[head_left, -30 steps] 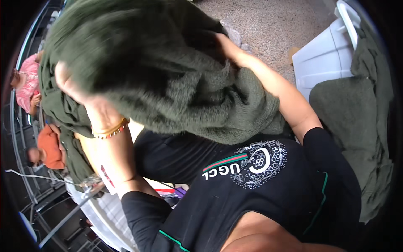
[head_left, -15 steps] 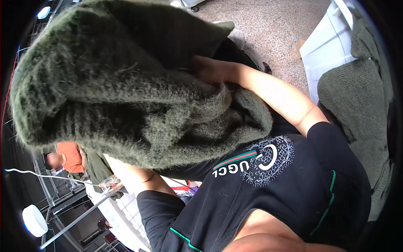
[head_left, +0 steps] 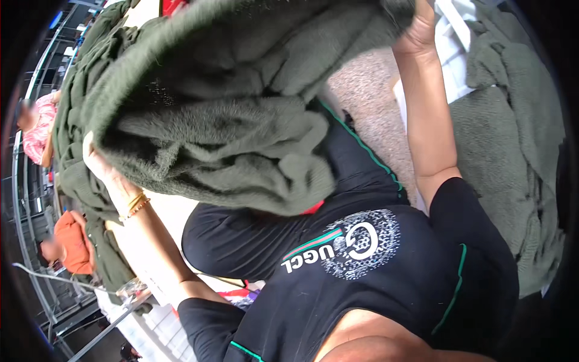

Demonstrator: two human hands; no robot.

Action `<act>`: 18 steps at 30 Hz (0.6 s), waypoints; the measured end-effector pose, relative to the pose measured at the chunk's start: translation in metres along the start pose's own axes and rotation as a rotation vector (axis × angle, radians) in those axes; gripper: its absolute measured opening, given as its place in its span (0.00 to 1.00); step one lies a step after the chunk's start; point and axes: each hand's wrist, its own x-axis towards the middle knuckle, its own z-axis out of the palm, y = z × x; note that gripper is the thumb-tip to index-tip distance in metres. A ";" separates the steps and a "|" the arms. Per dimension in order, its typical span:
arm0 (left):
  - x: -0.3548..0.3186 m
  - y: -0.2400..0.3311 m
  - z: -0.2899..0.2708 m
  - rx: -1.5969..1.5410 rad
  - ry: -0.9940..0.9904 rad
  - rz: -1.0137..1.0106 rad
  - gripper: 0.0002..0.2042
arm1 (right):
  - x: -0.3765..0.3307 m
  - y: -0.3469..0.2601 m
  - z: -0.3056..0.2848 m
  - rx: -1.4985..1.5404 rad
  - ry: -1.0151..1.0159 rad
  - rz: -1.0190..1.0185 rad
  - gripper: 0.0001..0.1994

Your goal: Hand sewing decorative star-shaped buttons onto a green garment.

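A fuzzy dark green knit garment [head_left: 235,127] is stretched between my two hands, its near folds hanging over my lap. My left hand [head_left: 99,161] is closed on its left edge; the garment partly covers the fingers. At the far right, my right hand [head_left: 420,30] grips the other end, fingers wrapped round the cloth. The middle of the garment sags into loose folds, with a darker hollow between its layers.
A long heap of similar green knits [head_left: 78,139] lies along the left. More green knits [head_left: 506,175] hang over a white bin [head_left: 449,45] on my right. Two people, one in an orange shirt [head_left: 75,241] and one in a pink patterned top [head_left: 41,130], are beyond the left heap.
My right hand has moved outward to the far right, pulling the garment wide. My left hand has come out from beneath the cloth to its left edge.
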 end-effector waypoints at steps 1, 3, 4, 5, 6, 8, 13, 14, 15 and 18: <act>-0.001 -0.009 0.010 0.002 0.034 -0.146 0.23 | -0.010 -0.003 0.000 -0.059 -0.072 0.031 0.13; 0.003 -0.038 0.004 0.210 -0.079 -0.263 0.22 | -0.017 0.012 0.005 -0.333 -0.421 -0.133 0.12; 0.022 -0.054 -0.029 0.254 -0.202 -0.326 0.23 | -0.023 0.014 0.025 -0.350 -0.430 0.169 0.11; 0.052 -0.072 -0.058 0.478 -0.216 -0.259 0.22 | -0.031 0.005 0.048 -0.377 -0.420 0.453 0.10; 0.053 -0.093 -0.096 0.708 -0.185 -0.213 0.22 | -0.039 0.032 0.052 -0.427 -0.381 0.470 0.10; 0.006 -0.116 -0.015 0.697 -0.310 -0.052 0.21 | -0.057 0.042 0.049 -0.497 -0.153 0.684 0.13; -0.092 -0.083 0.093 0.662 -0.686 -0.088 0.13 | -0.082 0.081 0.008 -0.568 -0.228 0.732 0.11; -0.100 -0.085 0.098 0.691 -0.762 -0.059 0.12 | -0.084 0.085 0.001 -0.545 -0.268 0.719 0.12; -0.111 -0.084 0.104 0.628 -0.737 -0.128 0.12 | -0.084 0.089 -0.004 -0.521 -0.303 0.699 0.13; -0.113 -0.096 0.098 0.597 -0.721 -0.142 0.12 | -0.086 0.087 0.047 -0.566 -0.155 0.821 0.14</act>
